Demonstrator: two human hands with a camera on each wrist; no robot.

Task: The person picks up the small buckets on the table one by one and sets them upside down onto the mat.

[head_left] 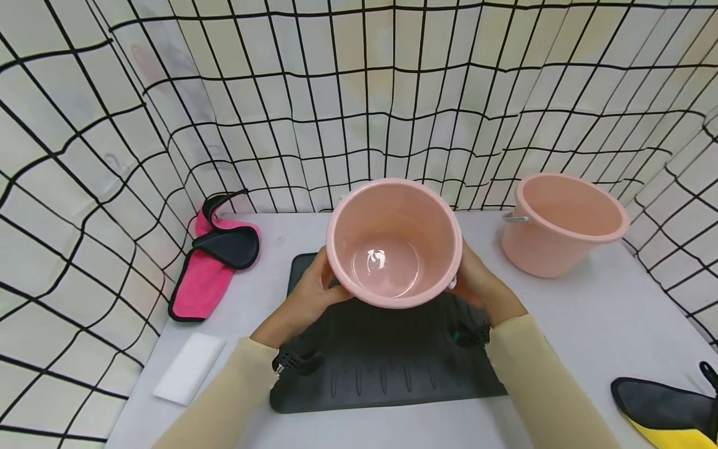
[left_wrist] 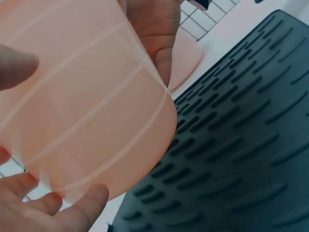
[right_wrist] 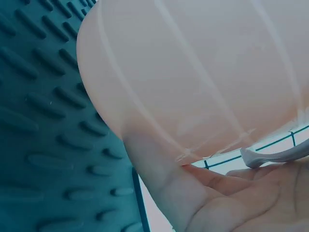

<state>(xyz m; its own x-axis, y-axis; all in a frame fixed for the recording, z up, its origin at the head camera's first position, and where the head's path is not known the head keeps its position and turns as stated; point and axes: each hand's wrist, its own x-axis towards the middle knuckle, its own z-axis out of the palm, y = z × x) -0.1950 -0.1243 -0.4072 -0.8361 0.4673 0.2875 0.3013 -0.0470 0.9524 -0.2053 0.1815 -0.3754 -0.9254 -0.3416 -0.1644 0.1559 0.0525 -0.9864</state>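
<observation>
Between both hands is a glossy pink bucket (head_left: 387, 234), its open mouth tilted toward the head camera and its shiny inside bare. My left hand (head_left: 316, 290) grips its left side; in the left wrist view the thumb lies on the ribbed wall (left_wrist: 96, 106) and the fingertips (left_wrist: 99, 193) reach round near the base. On the opposite side my right hand (head_left: 482, 287) holds the wall, thumb against it in the right wrist view, with a pale handle (right_wrist: 275, 157) beside the palm. Below the bucket lies a dark ridged mat (head_left: 387, 368).
A second pink bucket (head_left: 546, 249) stands upright at the back right. Pink and black cloths (head_left: 207, 280) lie at the left, near a white rectangular block (head_left: 189, 368). A black and yellow cloth piece (head_left: 662, 405) sits at the front right. Black wire grid (head_left: 364, 118) borders the table.
</observation>
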